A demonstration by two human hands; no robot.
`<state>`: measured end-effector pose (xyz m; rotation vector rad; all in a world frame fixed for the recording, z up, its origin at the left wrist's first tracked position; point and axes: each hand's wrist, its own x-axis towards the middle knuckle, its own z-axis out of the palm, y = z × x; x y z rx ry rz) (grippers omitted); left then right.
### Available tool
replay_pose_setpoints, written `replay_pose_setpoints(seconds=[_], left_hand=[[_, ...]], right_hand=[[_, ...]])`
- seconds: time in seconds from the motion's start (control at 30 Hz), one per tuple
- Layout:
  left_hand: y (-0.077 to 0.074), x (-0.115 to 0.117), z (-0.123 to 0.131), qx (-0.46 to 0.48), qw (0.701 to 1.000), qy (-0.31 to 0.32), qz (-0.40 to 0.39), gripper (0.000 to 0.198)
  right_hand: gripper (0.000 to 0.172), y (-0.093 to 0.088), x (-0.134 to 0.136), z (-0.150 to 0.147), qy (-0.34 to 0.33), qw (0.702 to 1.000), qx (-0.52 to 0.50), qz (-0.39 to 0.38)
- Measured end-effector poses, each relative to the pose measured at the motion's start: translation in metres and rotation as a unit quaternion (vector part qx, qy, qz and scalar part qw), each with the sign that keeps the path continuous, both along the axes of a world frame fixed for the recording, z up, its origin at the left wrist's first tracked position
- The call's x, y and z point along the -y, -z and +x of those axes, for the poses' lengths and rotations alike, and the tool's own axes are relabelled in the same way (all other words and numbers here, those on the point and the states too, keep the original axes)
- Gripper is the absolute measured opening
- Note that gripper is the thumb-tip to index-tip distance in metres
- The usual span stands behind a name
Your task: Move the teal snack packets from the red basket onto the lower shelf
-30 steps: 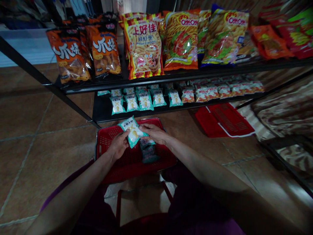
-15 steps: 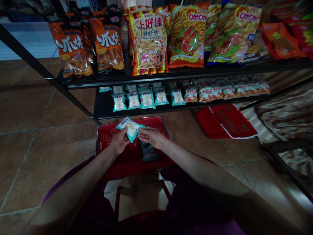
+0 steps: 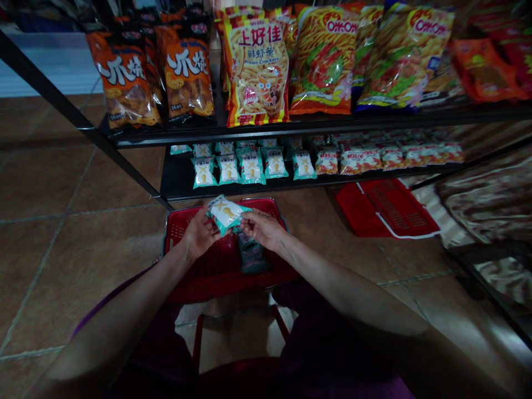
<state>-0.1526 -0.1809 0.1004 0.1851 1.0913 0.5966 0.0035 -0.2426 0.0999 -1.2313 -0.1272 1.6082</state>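
Note:
A small white and green snack packet (image 3: 226, 213) is held up over a red shopping basket (image 3: 187, 282). Its right end is pinched in my right hand (image 3: 261, 228), between thumb and fingers. My left hand (image 3: 200, 233) is open at the packet's left side, palm turned up and fingers spread, close under its lower left edge; whether it bears any weight I cannot tell. Inside the basket, below my right hand, lie dark greenish packets (image 3: 253, 257), dim and partly hidden.
Ahead, a black shelf rack (image 3: 266, 133) carries large snack bags (image 3: 257, 72) on top. Rows of small green-white packets (image 3: 251, 168) and red-white packets (image 3: 359, 159) fill the lower shelf. Another red basket (image 3: 390, 205) sits on the floor at right. Red stool legs (image 3: 198, 338) show below.
The packet has shifted slightly right and up and turned flatter. My left thumb has come off its front and the left fingers have spread. My right hand keeps its pinch.

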Motion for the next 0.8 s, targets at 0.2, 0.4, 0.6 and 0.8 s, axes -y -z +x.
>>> replay_pose_setpoints(seconds=[0.2, 0.4, 0.6, 0.8], left_hand=[[0.006, -0.010, -0.007, -0.034, 0.999, -0.005, 0.017, 0.017], [0.005, -0.011, -0.009, -0.042, 0.999, -0.008, 0.032, 0.007], [0.003, -0.009, -0.009, -0.039, 0.999, -0.012, 0.025, 0.006], [0.005, -0.009, -0.011, -0.044, 0.999, -0.009, 0.022, 0.007]], right_hand=[[0.014, 0.004, 0.002, 0.016, -0.057, 0.998, 0.030, 0.023], [0.016, 0.007, 0.002, 0.025, -0.094, 0.993, 0.070, 0.034], [0.018, 0.006, 0.003, 0.024, -0.094, 0.992, 0.072, 0.045], [0.021, 0.004, 0.007, 0.021, -0.109, 0.987, 0.100, 0.064]])
